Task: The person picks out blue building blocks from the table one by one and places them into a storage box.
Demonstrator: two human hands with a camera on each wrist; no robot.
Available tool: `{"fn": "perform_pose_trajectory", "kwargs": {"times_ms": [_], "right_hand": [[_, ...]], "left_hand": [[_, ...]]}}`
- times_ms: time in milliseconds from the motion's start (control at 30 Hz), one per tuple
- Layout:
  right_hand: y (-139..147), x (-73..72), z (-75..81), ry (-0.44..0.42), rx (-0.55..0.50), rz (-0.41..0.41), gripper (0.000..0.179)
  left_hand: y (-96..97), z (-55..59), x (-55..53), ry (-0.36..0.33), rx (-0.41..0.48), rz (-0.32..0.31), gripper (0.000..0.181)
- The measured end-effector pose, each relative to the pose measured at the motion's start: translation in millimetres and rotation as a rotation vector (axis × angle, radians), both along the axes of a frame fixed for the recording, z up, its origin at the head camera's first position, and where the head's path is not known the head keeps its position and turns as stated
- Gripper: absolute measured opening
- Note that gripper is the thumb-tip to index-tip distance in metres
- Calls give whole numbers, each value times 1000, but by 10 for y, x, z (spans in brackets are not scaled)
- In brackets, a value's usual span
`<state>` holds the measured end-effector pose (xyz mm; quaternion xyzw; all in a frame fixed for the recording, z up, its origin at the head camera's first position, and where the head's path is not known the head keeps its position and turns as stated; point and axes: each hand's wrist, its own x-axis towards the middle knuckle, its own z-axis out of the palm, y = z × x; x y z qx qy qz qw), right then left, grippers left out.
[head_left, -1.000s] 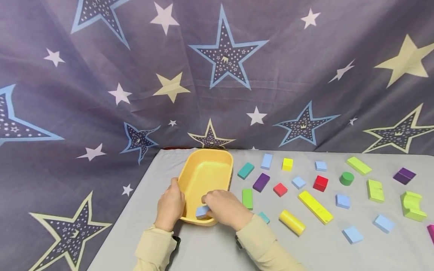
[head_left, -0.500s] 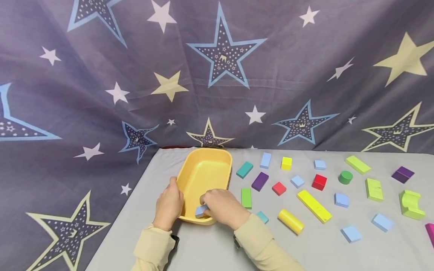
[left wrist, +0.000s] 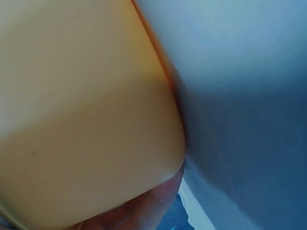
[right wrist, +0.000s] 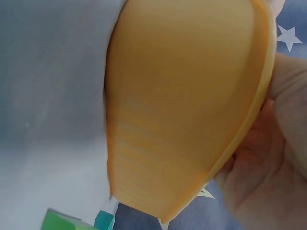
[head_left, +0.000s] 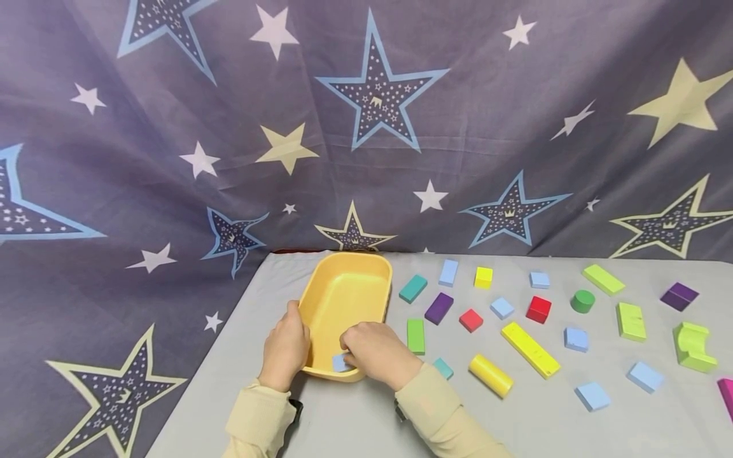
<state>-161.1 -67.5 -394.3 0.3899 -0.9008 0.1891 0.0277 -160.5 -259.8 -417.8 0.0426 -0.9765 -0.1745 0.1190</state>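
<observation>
In the head view, a yellow plastic tray (head_left: pixel 366 280) with rounded corners stands at the table's left side. My left hand (head_left: pixel 286 346) grips its left wall near the front corner; in the left wrist view, fingers (left wrist: pixel 144 208) show below the tray's outer wall (left wrist: pixel 96 120). Reaching over the right front rim, my right hand (head_left: pixel 380 351) holds a light blue block (head_left: pixel 342 362) low inside the tray, close to the front wall. Its fingertips are partly hidden. From the right wrist, the tray's outer side (right wrist: pixel 182 96) hides the block, and the right hand (right wrist: pixel 268 167) bends over the rim.
Right of the tray, several loose blocks lie spread over the grey table: a green block (head_left: pixel 416 336), a purple block (head_left: pixel 439 308), a yellow cylinder (head_left: pixel 490 376), a long yellow block (head_left: pixel 530 349) and a red cube (head_left: pixel 539 309). A star-patterned curtain (head_left: pixel 481 127) hangs behind.
The light blue block in my right hand has gone from tilted to flatter and slightly lower in the tray. My left hand keeps its place on the tray.
</observation>
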Motion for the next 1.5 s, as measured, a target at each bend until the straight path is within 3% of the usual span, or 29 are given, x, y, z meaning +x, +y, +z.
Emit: {"fn": "perform_pose_trajectory", "kwargs": {"times_ms": [267, 467, 733, 967, 1500], "right_hand": [[13, -17, -18, 33, -19, 46, 24], [27, -29, 6, 90, -23, 48, 3], [69, -67, 47, 124, -103, 38, 13], [94, -91, 104, 172, -120, -24, 20], [208, -230, 305, 193, -226, -92, 18]], "left_hand": [[1, -6, 4, -19, -2, 6, 37], [5, 7, -11, -30, -1, 9, 38], [0, 6, -22, -33, 6, 12, 36], [-1, 0, -24, -44, 14, 21, 37], [11, 17, -21, -53, 15, 36, 40]]}}
